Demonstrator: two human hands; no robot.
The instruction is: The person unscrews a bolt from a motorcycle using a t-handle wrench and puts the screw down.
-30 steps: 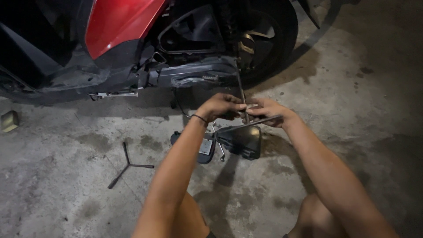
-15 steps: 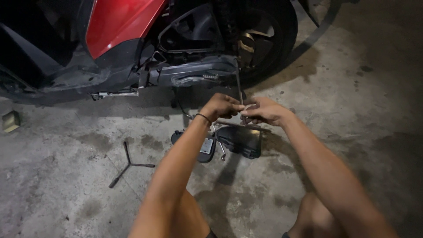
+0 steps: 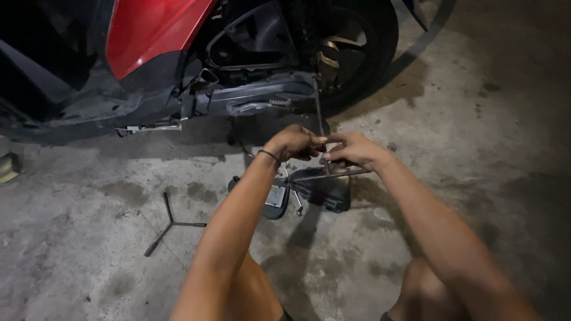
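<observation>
Hands meet dead centre over the concrete floor: the left hand and right hand are both pinched shut on a thin metal rod tool, fingertips nearly touching. One bar of the tool runs up toward 12 o'clock to the scooter's rear wheel, and another sticks out sideways under the right hand. Directly below the hands, at 6 o'clock, there's a dark plastic case lying open on the floor, with a grey-labelled piece beside it; can't really tell what's in it, too dark. A Y-shaped wrench lies well apart at 8 o'clock. The red scooter body panel fills 11 o'clock.
</observation>
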